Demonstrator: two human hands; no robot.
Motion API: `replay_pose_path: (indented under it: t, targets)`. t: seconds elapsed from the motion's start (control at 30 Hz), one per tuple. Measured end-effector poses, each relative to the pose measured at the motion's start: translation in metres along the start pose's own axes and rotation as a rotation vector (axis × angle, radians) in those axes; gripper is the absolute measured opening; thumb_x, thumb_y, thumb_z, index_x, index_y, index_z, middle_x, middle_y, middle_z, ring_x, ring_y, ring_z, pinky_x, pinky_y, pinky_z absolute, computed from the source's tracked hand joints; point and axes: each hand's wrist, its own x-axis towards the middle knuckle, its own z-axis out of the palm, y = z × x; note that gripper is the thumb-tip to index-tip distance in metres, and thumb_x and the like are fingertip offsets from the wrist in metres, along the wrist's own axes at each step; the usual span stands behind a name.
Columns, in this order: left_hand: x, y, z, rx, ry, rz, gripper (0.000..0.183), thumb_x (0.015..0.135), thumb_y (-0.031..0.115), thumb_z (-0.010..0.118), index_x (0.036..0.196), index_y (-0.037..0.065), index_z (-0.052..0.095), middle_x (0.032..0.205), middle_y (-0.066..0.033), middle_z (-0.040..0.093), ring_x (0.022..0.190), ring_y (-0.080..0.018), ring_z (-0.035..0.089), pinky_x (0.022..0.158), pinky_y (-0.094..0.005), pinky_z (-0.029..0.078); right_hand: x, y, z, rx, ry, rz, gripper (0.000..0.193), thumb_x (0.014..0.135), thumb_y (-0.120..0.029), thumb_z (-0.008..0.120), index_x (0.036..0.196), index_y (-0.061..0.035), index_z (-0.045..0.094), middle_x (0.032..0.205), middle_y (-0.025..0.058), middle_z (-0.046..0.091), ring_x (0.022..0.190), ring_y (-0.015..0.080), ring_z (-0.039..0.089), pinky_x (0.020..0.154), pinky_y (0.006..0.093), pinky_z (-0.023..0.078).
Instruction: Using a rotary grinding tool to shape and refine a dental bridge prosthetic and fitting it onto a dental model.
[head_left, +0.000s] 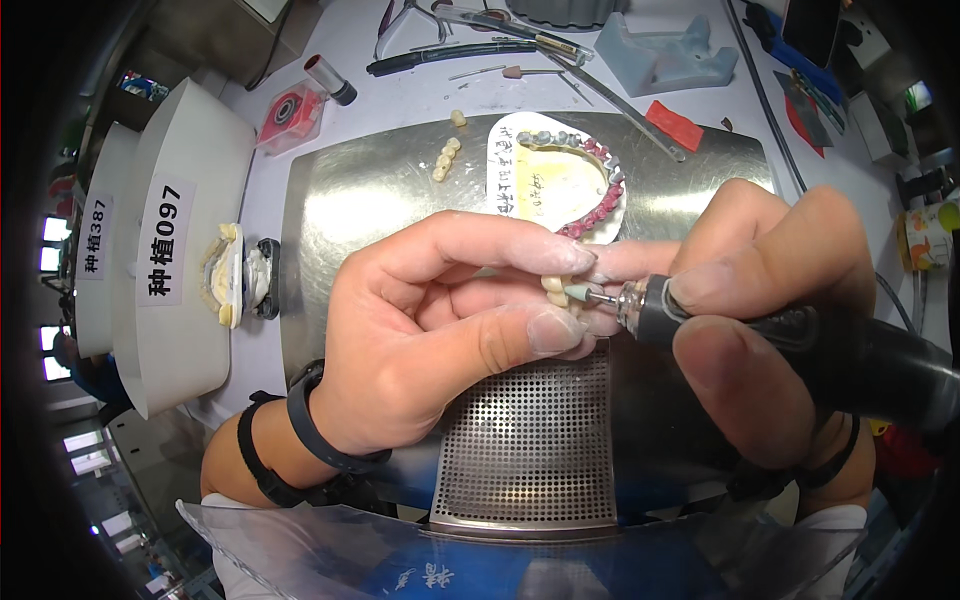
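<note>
Right hand (785, 262) gripped its handpiece (868, 362) — for control, I judged from afar — beside the left hand (395, 335) pinching crowns (555, 288).

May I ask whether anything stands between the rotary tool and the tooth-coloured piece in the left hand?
Nothing visible does: the pale green tip of the rotary tool touches or nearly touches the tooth-coloured piece. The thumb and index finger of the left hand lie below and above, not between.
</note>
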Motion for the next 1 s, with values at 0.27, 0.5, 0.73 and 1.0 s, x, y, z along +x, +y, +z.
replay_pose_path:
  t: [0.27,0.5,0.73,1.0]
  targets:
    - [0.001,0.003,0.006,-0.048,0.109,-0.087,0.039,0.083,-0.007,0.064,0.118,0.002,0.051,0.117,-0.0192,0.057,0.098,-0.0259,0.066,0.086,-0.0362,0.056,0.005,0.012,-0.012,0.037,-0.069,-0.088,0.029,0.093,-0.026,0.064,0.102,-0.0079,0.043,0.084,0.0077,0.050,0.090,0.0312,0.066,0.090,0.0513,0.054]
    - [0.000,0.004,0.006,-0.027,0.082,-0.058,0.040,0.083,-0.009,0.062,0.120,0.001,0.050,0.115,-0.0207,0.059,0.098,-0.0266,0.066,0.083,-0.0354,0.056,0.000,0.006,-0.004,0.026,-0.039,-0.094,0.026,0.093,-0.022,0.062,0.103,-0.0075,0.043,0.086,0.0082,0.049,0.094,0.0332,0.066,0.091,0.0504,0.054]
    - [0.000,0.002,-0.001,0.031,0.085,-0.063,0.041,0.083,-0.011,0.061,0.121,0.000,0.051,0.113,-0.0218,0.061,0.098,-0.0261,0.066,0.085,-0.0361,0.055,0.001,0.012,-0.012,-0.061,-0.113,-0.153,0.024,0.091,-0.017,0.065,0.104,-0.0073,0.047,0.087,0.0079,0.050,0.092,0.0301,0.066,0.090,0.0464,0.054]
    - [-0.004,-0.001,-0.008,0.077,-0.018,-0.003,0.044,0.082,-0.015,0.059,0.124,-0.004,0.053,0.121,-0.0257,0.059,0.108,-0.0298,0.064,0.095,-0.0386,0.050,0.005,0.017,-0.023,-0.228,-0.189,-0.296,0.024,0.090,-0.016,0.066,0.103,-0.0040,0.049,0.085,0.0082,0.053,0.081,0.0203,0.065,0.089,0.0438,0.055]
